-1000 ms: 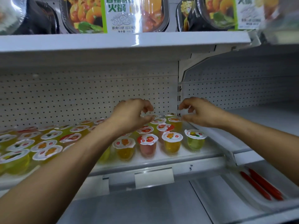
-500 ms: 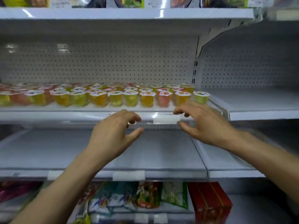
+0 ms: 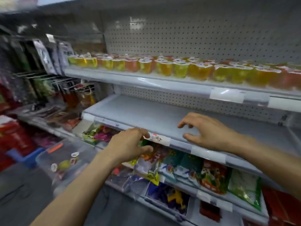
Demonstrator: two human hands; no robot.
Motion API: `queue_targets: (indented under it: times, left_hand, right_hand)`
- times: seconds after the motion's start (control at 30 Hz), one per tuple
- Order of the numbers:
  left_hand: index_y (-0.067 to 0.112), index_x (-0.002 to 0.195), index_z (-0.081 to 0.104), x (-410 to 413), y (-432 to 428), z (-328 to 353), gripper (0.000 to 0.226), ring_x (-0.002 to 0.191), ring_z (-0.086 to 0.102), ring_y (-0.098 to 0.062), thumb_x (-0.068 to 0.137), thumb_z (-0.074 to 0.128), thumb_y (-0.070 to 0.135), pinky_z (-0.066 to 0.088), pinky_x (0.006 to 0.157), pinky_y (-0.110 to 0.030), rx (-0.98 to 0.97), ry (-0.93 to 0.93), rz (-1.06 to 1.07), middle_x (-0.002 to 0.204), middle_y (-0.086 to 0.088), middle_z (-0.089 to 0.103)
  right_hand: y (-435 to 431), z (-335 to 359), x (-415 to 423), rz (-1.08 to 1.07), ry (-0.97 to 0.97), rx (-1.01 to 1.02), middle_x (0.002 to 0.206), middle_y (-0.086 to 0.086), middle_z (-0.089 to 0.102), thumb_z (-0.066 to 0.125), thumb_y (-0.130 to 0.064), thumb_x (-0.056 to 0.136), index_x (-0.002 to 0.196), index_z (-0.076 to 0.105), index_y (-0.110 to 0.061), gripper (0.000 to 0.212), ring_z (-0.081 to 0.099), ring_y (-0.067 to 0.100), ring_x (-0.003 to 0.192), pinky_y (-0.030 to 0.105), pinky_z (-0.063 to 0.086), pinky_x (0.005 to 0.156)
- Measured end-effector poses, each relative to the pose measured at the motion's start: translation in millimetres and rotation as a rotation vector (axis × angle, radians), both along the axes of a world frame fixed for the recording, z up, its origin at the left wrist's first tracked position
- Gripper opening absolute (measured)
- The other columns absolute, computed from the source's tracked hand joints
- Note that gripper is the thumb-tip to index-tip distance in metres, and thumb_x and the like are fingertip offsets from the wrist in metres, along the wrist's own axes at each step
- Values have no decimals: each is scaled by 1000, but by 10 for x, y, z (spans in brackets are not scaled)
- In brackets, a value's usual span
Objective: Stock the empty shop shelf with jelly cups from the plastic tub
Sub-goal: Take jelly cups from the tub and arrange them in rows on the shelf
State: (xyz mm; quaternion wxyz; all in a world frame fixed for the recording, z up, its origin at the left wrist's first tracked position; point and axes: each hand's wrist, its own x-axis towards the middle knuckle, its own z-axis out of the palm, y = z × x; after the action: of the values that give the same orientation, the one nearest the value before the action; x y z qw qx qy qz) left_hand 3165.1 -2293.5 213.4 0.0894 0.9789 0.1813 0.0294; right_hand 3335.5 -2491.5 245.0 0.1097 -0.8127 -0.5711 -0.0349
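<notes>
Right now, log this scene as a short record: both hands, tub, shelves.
left hand: empty, fingers loosely curled, in front of the white price label
right hand: empty, fingers spread, over the bare grey middle shelf
clear plastic tub: low at left, a few small blurred items inside
above: rows of yellow, green and red jelly cups
below: colourful snack bags

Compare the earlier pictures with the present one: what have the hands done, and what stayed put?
Both hands came away from the jelly cups and dropped: the left hand hangs before the edge of the lower shelf, the right hand over it. Neither holds anything. The view swung left, bringing the plastic tub into sight. The cups stayed in their rows.
</notes>
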Motion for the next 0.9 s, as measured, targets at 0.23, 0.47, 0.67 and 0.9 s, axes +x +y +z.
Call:
queue_targets:
  times: [0.23, 0.47, 0.67, 0.9]
  left_hand:
    - [28, 122, 57, -858, 1543, -334, 42, 101, 61, -16, 88, 61, 53, 48, 79, -29, -49, 26, 162, 117, 7, 62]
    - [31, 122, 57, -1800, 2954, -957, 42, 96, 60, -10, 87, 62, 53, 51, 84, -34, -219, 159, 359, 114, 11, 61]
    - [37, 119, 56, -2336, 3882, -1417, 38, 99, 60, -11, 86, 60, 56, 49, 87, -33, -338, 245, 528, 114, 15, 61]
    - [38, 124, 55, -2476, 4753, -2014, 45, 102, 61, -15, 84, 62, 59, 50, 92, -34, -529, 316, 657, 114, 10, 63]
  right_hand:
    - [1945, -511, -590, 157, 94, -45, 116, -10, 53, 56, -38, 92, 118, 55, -33, 26, 53, 10, 104, 36, 48, 87]
    - [3740, -1270, -1148, 260, 272, -191, 113, -14, 50, 59, -37, 88, 116, 56, -33, 28, 53, 7, 104, 32, 47, 89]
    - [4838, -1854, -1492, 324, 375, -391, 114, -10, 52, 62, -32, 85, 119, 56, -32, 35, 54, 9, 95, 30, 47, 85]
    - [5980, -2488, -1528, 364, 451, -537, 118, -6, 55, 66, -34, 86, 121, 57, -28, 37, 54, 8, 94, 22, 42, 77]
